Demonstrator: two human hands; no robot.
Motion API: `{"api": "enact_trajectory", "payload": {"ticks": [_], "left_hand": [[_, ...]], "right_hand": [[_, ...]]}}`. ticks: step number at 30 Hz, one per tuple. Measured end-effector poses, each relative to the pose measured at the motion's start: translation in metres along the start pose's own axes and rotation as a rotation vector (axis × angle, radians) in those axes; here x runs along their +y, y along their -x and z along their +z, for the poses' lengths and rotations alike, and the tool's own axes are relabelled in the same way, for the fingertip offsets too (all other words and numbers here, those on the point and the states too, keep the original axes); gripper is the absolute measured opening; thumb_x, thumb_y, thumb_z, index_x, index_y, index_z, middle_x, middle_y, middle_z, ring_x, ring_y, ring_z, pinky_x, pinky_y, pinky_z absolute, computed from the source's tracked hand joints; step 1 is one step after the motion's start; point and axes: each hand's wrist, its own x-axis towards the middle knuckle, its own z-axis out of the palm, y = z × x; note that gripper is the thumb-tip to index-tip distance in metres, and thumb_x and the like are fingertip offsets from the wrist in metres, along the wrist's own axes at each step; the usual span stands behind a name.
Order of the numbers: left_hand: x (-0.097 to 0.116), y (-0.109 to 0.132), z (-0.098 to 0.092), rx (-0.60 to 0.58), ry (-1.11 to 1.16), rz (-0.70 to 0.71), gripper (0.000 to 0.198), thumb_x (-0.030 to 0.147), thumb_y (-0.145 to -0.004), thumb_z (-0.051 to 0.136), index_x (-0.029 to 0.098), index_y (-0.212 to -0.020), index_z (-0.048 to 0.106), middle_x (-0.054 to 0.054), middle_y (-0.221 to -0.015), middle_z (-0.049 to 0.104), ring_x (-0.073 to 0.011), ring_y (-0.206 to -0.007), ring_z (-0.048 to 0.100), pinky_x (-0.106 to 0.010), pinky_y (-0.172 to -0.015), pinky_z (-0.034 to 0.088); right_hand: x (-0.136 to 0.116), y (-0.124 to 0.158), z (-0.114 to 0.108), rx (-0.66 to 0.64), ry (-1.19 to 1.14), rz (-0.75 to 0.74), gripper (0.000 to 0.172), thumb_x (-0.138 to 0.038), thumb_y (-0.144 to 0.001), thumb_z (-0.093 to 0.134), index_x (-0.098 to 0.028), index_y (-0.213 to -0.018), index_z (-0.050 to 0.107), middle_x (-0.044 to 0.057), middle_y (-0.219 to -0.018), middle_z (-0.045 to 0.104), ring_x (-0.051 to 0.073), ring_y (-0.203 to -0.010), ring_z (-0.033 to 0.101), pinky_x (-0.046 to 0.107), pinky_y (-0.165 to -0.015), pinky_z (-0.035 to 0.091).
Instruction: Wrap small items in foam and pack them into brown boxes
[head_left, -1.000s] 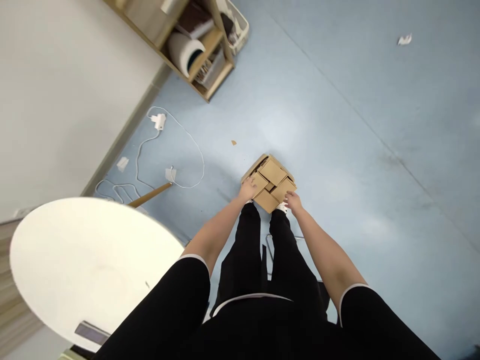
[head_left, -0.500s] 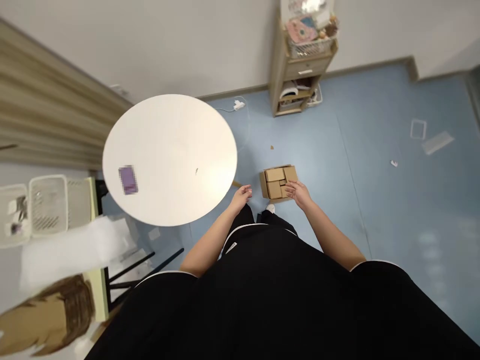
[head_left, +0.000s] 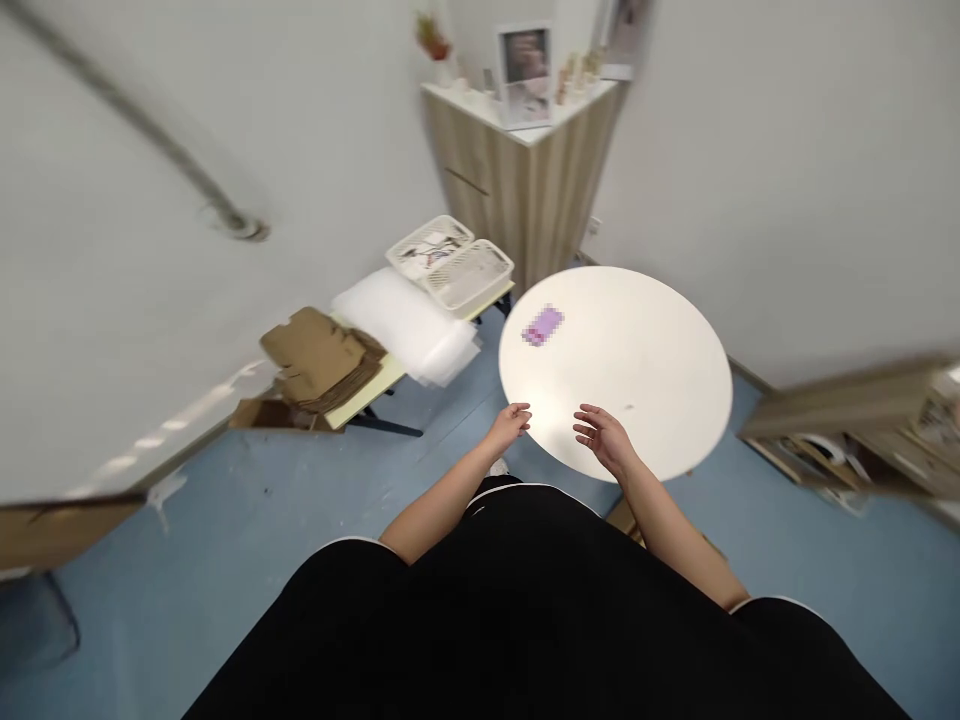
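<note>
My left hand (head_left: 511,424) is held out at the near left edge of the round white table (head_left: 637,350), fingers apart and nothing in them. Opposite it, my right hand (head_left: 602,436) hovers in front of the table's near part, its fingers spread and the palm turned inward. Toward the table's left side lies a purple, pixelated item (head_left: 543,325). A tiny dark mark or scrap (head_left: 629,407) shows on the tabletop right of my right hand. Partly hidden behind my right forearm is a cardboard box (head_left: 624,518) on the floor.
On a low table at left lie flattened cardboard sheets (head_left: 319,360), white packing foam (head_left: 401,315) and white plastic baskets (head_left: 471,275). A wooden corner cabinet (head_left: 517,185) bears a framed picture (head_left: 526,80). A wooden shelf unit (head_left: 847,430) stands at right.
My view has swung left, so the round table is now before me and the cardboard box is mostly behind my right arm. Both hands remain raised and apart.
</note>
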Motion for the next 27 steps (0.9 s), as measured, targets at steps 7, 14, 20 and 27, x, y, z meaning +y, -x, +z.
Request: {"api": "enact_trajectory", "payload": {"ticks": [7,14,20,27], "left_hand": [[0.030,-0.010,-0.167,0.267,0.098,0.036,0.038,0.035,-0.094,0.063,0.022,-0.130,0.066,-0.010,-0.125,0.070,-0.0174,-0.096,0.069,-0.030,-0.084,0.055],[0.025,-0.007,-0.267,0.488,0.274,-0.055,0.039,0.036,-0.095,0.063,0.023,-0.131,0.064,-0.010,-0.125,0.070,-0.0174,-0.095,0.069,-0.031,-0.085,0.054],[0.030,-0.001,-0.328,0.644,0.380,-0.099,0.042,0.041,-0.092,0.066,0.023,-0.130,0.063,-0.011,-0.133,0.067,-0.0181,-0.098,0.070,-0.033,-0.088,0.055],[0.036,-0.033,-0.396,0.597,0.415,-0.076,0.038,0.039,-0.095,0.060,0.022,-0.129,0.061,-0.011,-0.136,0.066,-0.0165,-0.100,0.070,-0.028,-0.082,0.054]], "right_hand": [[-0.020,-0.072,0.174,-0.208,0.166,0.102,0.021,-0.028,-0.081,0.075,-0.027,-0.101,0.071,0.003,-0.105,0.075,0.016,-0.082,0.071,0.027,-0.067,0.059],[-0.008,-0.154,0.289,-0.347,0.266,0.238,0.020,-0.028,-0.079,0.073,-0.027,-0.098,0.070,0.002,-0.098,0.076,0.016,-0.075,0.070,0.027,-0.061,0.057],[-0.017,-0.196,0.382,-0.462,0.352,0.254,0.023,-0.030,-0.077,0.075,-0.026,-0.099,0.069,0.002,-0.099,0.076,0.015,-0.072,0.069,0.025,-0.060,0.055],[-0.019,-0.220,0.464,-0.448,0.463,0.228,0.024,-0.032,-0.077,0.075,-0.026,-0.099,0.069,0.004,-0.101,0.076,0.016,-0.074,0.070,0.026,-0.063,0.054]]}}
